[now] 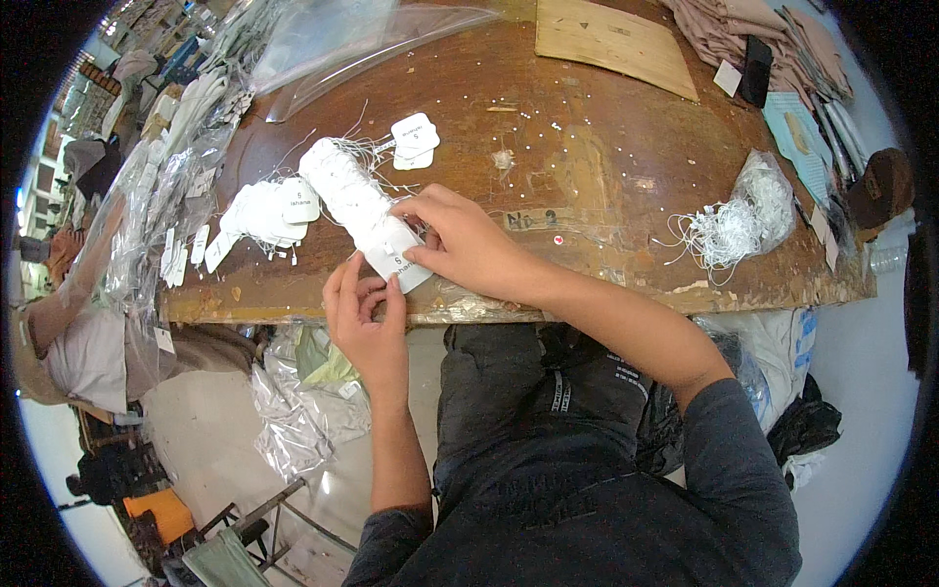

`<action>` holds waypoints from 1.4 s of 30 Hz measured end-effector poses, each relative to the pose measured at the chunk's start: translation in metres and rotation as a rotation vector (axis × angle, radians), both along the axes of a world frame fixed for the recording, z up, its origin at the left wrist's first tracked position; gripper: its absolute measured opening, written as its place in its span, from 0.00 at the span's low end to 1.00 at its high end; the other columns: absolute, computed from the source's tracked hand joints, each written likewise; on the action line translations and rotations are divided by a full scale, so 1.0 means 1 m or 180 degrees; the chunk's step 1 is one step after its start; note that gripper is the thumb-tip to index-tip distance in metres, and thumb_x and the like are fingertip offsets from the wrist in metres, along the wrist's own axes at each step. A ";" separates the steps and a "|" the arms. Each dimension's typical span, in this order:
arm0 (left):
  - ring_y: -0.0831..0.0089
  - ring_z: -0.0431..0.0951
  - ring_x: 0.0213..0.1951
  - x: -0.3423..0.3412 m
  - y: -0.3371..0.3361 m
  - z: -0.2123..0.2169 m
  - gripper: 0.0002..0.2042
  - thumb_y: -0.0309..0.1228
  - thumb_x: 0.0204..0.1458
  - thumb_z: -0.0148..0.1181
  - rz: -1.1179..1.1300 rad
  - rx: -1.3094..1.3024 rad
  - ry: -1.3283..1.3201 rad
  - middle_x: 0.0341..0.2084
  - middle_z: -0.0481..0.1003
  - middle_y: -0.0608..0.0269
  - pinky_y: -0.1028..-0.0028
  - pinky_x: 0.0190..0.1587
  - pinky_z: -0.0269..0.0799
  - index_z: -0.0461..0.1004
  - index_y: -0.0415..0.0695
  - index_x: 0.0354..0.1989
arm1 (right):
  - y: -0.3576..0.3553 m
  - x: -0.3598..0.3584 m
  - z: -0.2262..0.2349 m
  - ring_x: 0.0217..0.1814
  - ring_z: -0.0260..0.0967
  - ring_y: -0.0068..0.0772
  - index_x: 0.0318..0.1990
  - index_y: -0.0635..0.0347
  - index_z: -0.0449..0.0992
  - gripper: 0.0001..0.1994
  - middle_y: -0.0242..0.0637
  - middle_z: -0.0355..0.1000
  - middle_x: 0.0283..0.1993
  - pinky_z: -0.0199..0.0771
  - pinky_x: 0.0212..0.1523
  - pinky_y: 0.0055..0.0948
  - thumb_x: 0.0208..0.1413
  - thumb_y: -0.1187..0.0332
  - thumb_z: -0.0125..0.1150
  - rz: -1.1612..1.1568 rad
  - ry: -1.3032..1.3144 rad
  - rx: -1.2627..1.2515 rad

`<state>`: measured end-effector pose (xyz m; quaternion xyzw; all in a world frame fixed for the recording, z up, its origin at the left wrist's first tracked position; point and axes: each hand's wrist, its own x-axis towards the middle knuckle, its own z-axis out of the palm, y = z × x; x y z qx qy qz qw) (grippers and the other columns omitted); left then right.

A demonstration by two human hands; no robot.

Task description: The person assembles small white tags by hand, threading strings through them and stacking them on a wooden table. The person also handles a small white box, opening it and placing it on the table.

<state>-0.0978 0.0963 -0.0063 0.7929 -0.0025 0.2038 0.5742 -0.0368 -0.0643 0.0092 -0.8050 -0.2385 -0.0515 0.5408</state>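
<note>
Pinching white tag stack (364,207) w/ both hands' fingers, right hand (468,245), left hand (364,318), bag of strings (758,205) nearby

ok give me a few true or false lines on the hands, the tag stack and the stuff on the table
1. The right hand rests on the near end of the long stack of white tags. True.
2. The left hand is flat on the table, far from the tags. False: it is at the table's near edge, fingers at the front tag.
3. A bag of white strings lies toward the table's right end. True.
4. The stack of tags sits on the light wooden board. False: the board lies apart at the far side.
5. A fanned pile of loose tags lies left of the stack. True.
</note>
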 end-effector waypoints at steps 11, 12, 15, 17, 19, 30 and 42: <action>0.78 0.70 0.36 -0.005 -0.004 -0.003 0.29 0.15 0.46 0.65 0.0160 0.0203 -0.0091 0.44 0.62 0.60 0.78 0.40 0.72 0.67 0.38 0.59 | -0.022 0.014 0.017 0.37 0.71 0.37 0.47 0.62 0.72 0.16 0.42 0.69 0.45 0.71 0.39 0.34 0.53 0.65 0.64 -0.0070 0.0002 -0.0482; 0.78 0.70 0.37 -0.005 -0.004 -0.004 0.29 0.15 0.46 0.65 0.0164 0.0149 -0.0107 0.44 0.62 0.60 0.78 0.41 0.72 0.66 0.38 0.60 | -0.026 0.025 0.017 0.41 0.71 0.39 0.48 0.62 0.73 0.16 0.43 0.70 0.46 0.71 0.42 0.36 0.54 0.66 0.63 -0.0300 -0.0170 -0.0807; 0.77 0.69 0.37 -0.008 -0.004 -0.006 0.29 0.16 0.47 0.65 0.0232 0.0064 -0.0212 0.45 0.61 0.60 0.76 0.43 0.71 0.65 0.38 0.60 | -0.036 0.072 0.013 0.52 0.69 0.43 0.50 0.61 0.73 0.15 0.42 0.69 0.54 0.69 0.51 0.40 0.55 0.70 0.57 -0.0615 -0.0988 -0.1502; 0.77 0.69 0.38 -0.009 -0.005 -0.006 0.29 0.15 0.48 0.64 0.0256 0.0141 -0.0338 0.45 0.61 0.61 0.76 0.43 0.71 0.63 0.38 0.60 | -0.038 0.104 0.009 0.61 0.66 0.46 0.53 0.58 0.73 0.17 0.38 0.68 0.61 0.66 0.58 0.43 0.56 0.74 0.54 -0.0437 -0.1083 -0.2015; 0.79 0.69 0.39 -0.009 -0.005 -0.005 0.29 0.15 0.49 0.63 0.0262 0.0312 -0.0483 0.45 0.61 0.62 0.77 0.43 0.71 0.62 0.39 0.61 | -0.036 0.124 0.003 0.65 0.62 0.47 0.56 0.53 0.73 0.20 0.32 0.64 0.67 0.64 0.61 0.44 0.55 0.77 0.52 0.0021 -0.1376 -0.2331; 0.72 0.71 0.37 -0.020 -0.021 0.002 0.20 0.17 0.48 0.63 -0.0014 0.0638 -0.0835 0.45 0.64 0.56 0.72 0.40 0.72 0.70 0.38 0.51 | -0.069 0.127 0.026 0.57 0.69 0.43 0.51 0.52 0.78 0.19 0.31 0.73 0.57 0.71 0.56 0.41 0.48 0.71 0.60 0.0739 -0.0412 -0.2945; 0.62 0.71 0.44 -0.010 -0.028 0.013 0.13 0.20 0.47 0.64 0.0040 0.1083 -0.0859 0.43 0.68 0.55 0.67 0.46 0.69 0.76 0.40 0.42 | -0.050 0.139 0.026 0.52 0.72 0.48 0.53 0.63 0.74 0.31 0.50 0.75 0.47 0.73 0.50 0.40 0.37 0.64 0.75 0.0359 0.0669 -0.2530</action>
